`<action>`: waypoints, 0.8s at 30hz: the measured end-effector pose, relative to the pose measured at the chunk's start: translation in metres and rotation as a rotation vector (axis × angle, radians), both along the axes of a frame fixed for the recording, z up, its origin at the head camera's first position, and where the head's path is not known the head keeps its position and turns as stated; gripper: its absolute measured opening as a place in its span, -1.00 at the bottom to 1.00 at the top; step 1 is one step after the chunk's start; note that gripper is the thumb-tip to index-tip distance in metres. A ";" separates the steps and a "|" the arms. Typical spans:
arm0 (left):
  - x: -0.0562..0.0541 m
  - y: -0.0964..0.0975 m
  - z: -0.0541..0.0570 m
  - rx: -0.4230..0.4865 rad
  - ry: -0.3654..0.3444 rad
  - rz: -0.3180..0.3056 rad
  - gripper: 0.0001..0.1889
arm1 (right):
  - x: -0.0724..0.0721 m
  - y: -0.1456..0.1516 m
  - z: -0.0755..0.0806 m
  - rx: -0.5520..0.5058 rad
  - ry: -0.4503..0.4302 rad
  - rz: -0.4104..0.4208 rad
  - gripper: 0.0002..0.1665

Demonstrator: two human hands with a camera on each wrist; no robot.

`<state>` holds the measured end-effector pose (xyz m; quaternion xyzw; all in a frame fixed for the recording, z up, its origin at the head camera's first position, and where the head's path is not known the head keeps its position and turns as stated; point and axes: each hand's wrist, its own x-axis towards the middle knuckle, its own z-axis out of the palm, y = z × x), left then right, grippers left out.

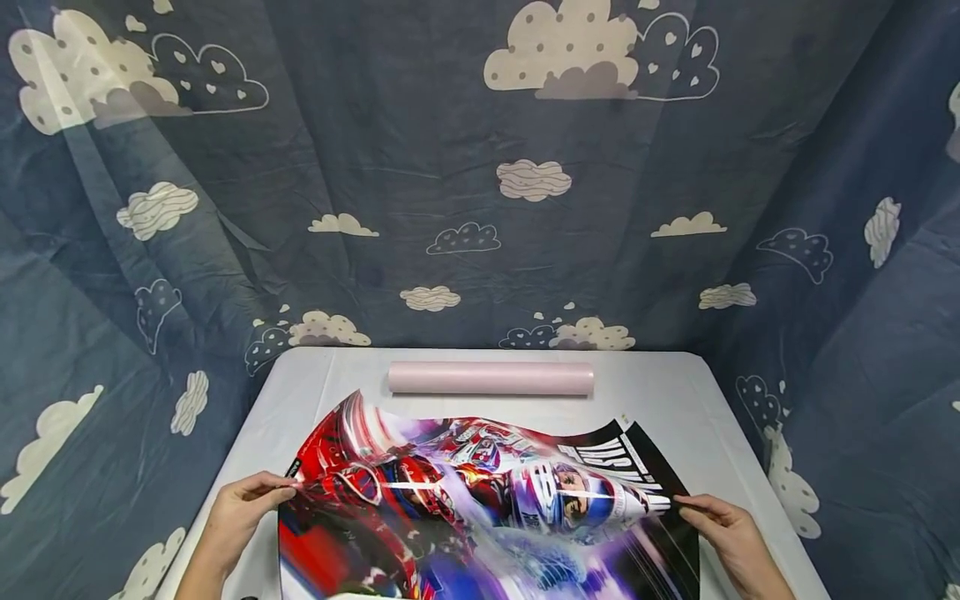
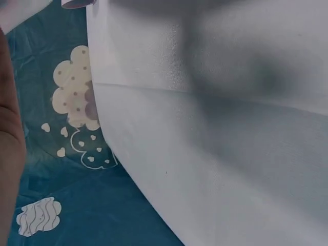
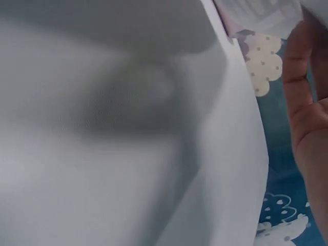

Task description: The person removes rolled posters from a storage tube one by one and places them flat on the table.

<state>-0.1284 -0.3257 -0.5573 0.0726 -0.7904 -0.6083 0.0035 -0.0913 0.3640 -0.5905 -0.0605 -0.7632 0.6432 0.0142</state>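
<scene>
A large glossy poster [image 1: 480,500] in red, purple and black spans the front of the table in the head view, its sheet wavy and its far left corner raised. My left hand [image 1: 243,508] pinches its left edge between thumb and fingers. On the opposite side my right hand [image 1: 727,533] pinches the right edge near the black border. The right wrist view shows the right hand [image 3: 307,87] with a pale bit of sheet at the fingertips. Only a strip of the left hand [image 2: 9,123] appears in the left wrist view.
Behind the poster a pale pink roll [image 1: 491,378] lies crosswise near the far edge of the white table [image 1: 330,375]. A dark blue cloth [image 1: 450,150] with cloud prints hangs behind the table and along both sides.
</scene>
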 end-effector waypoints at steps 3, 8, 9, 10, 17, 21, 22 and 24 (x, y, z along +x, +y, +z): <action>-0.003 -0.003 -0.009 -0.049 -0.103 -0.006 -0.76 | -0.003 0.000 0.001 0.202 -0.155 0.031 -0.65; -0.002 -0.003 -0.039 -0.040 -0.209 -0.060 -0.62 | -0.011 0.002 -0.008 0.302 -0.303 0.084 -0.44; -0.001 -0.002 -0.045 -0.036 -0.223 -0.066 -0.59 | -0.012 0.002 -0.012 0.301 -0.314 0.091 -0.41; 0.000 -0.001 -0.051 -0.033 -0.240 -0.076 -0.56 | -0.013 0.002 -0.015 0.299 -0.319 0.105 -0.39; 0.002 0.005 -0.070 -0.110 -0.296 -0.102 -0.44 | -0.012 0.001 -0.030 0.406 -0.340 0.148 -0.37; -0.002 0.009 -0.069 -0.386 -0.225 -0.156 -0.52 | -0.013 0.000 -0.031 0.521 -0.314 0.159 -0.43; -0.002 0.010 -0.068 -0.460 -0.206 -0.175 -0.56 | -0.014 -0.001 -0.029 0.557 -0.308 0.171 -0.44; -0.004 0.011 -0.064 -0.563 -0.178 -0.214 -0.66 | -0.015 -0.003 -0.024 0.651 -0.304 0.207 -0.44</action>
